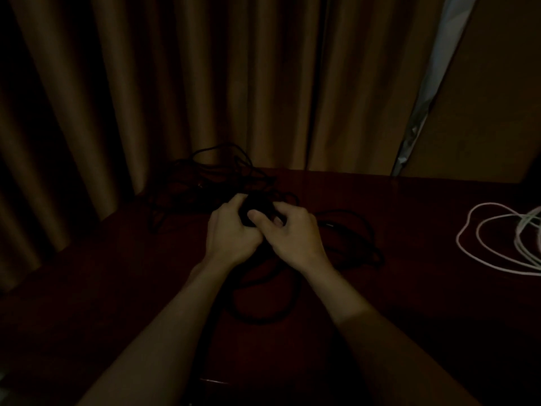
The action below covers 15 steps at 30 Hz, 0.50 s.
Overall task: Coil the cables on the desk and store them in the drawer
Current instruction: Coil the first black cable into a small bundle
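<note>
The scene is very dark. My left hand (231,230) and my right hand (289,232) meet over the middle of the dark red desk (409,288). Both grip a small black coiled bundle of cable (257,206) between them. Loose black cable (263,303) loops on the desk under and in front of my wrists. A tangle of more black cable (210,174) lies behind my hands at the desk's far edge. A white cable (494,241) lies in loose loops at the far right. No drawer shows.
Brown curtains (175,83) hang right behind the desk. A brown wall panel (483,112) stands at the back right beside a pale strip. The desk's left edge runs diagonally near the curtain.
</note>
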Each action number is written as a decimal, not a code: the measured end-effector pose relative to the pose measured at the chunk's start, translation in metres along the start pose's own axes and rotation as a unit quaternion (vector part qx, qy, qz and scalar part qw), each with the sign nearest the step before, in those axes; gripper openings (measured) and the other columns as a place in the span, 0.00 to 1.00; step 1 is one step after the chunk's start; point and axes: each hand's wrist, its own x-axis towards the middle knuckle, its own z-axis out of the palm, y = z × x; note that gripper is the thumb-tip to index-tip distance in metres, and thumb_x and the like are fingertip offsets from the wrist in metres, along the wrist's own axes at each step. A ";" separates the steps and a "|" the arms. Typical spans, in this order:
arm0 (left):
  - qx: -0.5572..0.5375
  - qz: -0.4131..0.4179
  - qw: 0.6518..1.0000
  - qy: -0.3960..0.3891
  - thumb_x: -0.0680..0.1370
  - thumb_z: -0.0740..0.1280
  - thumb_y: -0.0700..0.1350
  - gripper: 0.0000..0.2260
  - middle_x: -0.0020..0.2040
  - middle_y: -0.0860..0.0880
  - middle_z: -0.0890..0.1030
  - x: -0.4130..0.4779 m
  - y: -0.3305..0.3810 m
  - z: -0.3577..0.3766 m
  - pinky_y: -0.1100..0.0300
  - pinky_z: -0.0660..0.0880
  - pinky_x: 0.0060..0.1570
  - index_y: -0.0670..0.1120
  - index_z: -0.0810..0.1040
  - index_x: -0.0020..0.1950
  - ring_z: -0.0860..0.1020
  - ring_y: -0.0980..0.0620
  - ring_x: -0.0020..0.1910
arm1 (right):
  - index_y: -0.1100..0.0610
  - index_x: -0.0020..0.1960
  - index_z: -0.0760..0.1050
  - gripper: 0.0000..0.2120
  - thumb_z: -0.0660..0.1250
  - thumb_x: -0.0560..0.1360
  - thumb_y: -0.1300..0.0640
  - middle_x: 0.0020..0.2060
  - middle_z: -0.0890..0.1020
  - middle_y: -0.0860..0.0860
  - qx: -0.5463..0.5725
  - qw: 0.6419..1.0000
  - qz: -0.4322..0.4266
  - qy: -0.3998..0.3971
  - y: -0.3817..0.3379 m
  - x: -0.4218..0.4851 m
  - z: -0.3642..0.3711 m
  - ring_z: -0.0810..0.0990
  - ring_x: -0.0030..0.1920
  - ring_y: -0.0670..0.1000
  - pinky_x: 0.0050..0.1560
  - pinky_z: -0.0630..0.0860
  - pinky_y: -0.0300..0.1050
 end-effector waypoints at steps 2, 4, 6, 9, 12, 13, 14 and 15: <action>-0.014 -0.016 1.000 -0.014 0.68 0.73 0.58 0.20 0.47 0.57 0.84 0.001 0.001 0.000 0.58 0.82 0.43 0.52 0.79 0.56 0.82 0.62 0.43 | 0.55 0.54 0.86 0.12 0.71 0.79 0.48 0.39 0.85 0.42 0.007 1.000 -0.015 0.000 -0.002 -0.001 -0.004 0.82 0.40 0.34 0.38 0.74 0.28; -0.040 -0.020 0.998 -0.052 0.72 0.77 0.51 0.17 0.50 0.55 0.84 0.003 -0.001 -0.001 0.58 0.82 0.47 0.51 0.79 0.57 0.83 0.61 0.47 | 0.55 0.55 0.86 0.11 0.70 0.81 0.49 0.39 0.84 0.41 0.016 1.000 -0.016 0.004 0.000 0.001 -0.007 0.82 0.40 0.34 0.39 0.75 0.29; -0.081 -0.020 0.993 -0.086 0.73 0.79 0.44 0.17 0.52 0.53 0.85 0.004 -0.004 -0.002 0.60 0.82 0.48 0.47 0.78 0.58 0.84 0.59 0.48 | 0.54 0.55 0.85 0.12 0.69 0.81 0.47 0.43 0.87 0.47 0.037 0.999 -0.003 -0.002 0.004 0.003 -0.012 0.86 0.45 0.42 0.46 0.84 0.44; -0.121 -0.026 0.987 -0.107 0.74 0.77 0.35 0.16 0.48 0.50 0.83 0.005 -0.006 -0.005 0.61 0.80 0.42 0.40 0.75 0.57 0.83 0.57 0.43 | 0.54 0.50 0.84 0.12 0.67 0.82 0.47 0.41 0.87 0.49 0.045 0.998 0.000 -0.039 0.008 0.004 -0.018 0.86 0.42 0.50 0.41 0.83 0.53; -0.142 -0.006 0.980 -0.140 0.76 0.75 0.34 0.17 0.53 0.50 0.84 0.004 -0.004 -0.005 0.63 0.80 0.46 0.43 0.77 0.64 0.84 0.57 0.48 | 0.49 0.44 0.80 0.11 0.65 0.84 0.54 0.33 0.83 0.39 0.069 0.995 0.002 -0.066 0.006 0.004 -0.021 0.83 0.37 0.39 0.37 0.76 0.34; -0.148 0.004 0.978 -0.147 0.77 0.74 0.34 0.16 0.53 0.49 0.84 0.005 -0.005 -0.005 0.63 0.80 0.46 0.42 0.78 0.64 0.84 0.56 0.49 | 0.47 0.42 0.79 0.13 0.64 0.84 0.55 0.32 0.82 0.36 0.067 0.995 0.008 -0.069 0.005 0.004 -0.021 0.82 0.36 0.37 0.36 0.74 0.31; -0.142 0.014 0.980 -0.141 0.78 0.74 0.36 0.14 0.51 0.49 0.85 0.005 -0.007 -0.005 0.62 0.79 0.45 0.42 0.79 0.63 0.85 0.55 0.48 | 0.46 0.41 0.77 0.14 0.64 0.85 0.55 0.30 0.81 0.35 0.061 0.996 0.015 -0.069 0.005 0.005 -0.020 0.80 0.35 0.35 0.36 0.73 0.30; -0.131 0.022 0.983 -0.130 0.77 0.75 0.40 0.13 0.50 0.50 0.85 0.005 -0.007 -0.005 0.61 0.79 0.44 0.43 0.80 0.61 0.85 0.54 0.47 | 0.46 0.40 0.76 0.15 0.64 0.85 0.54 0.29 0.80 0.34 0.053 0.996 0.018 -0.066 0.004 0.006 -0.019 0.80 0.34 0.35 0.35 0.72 0.30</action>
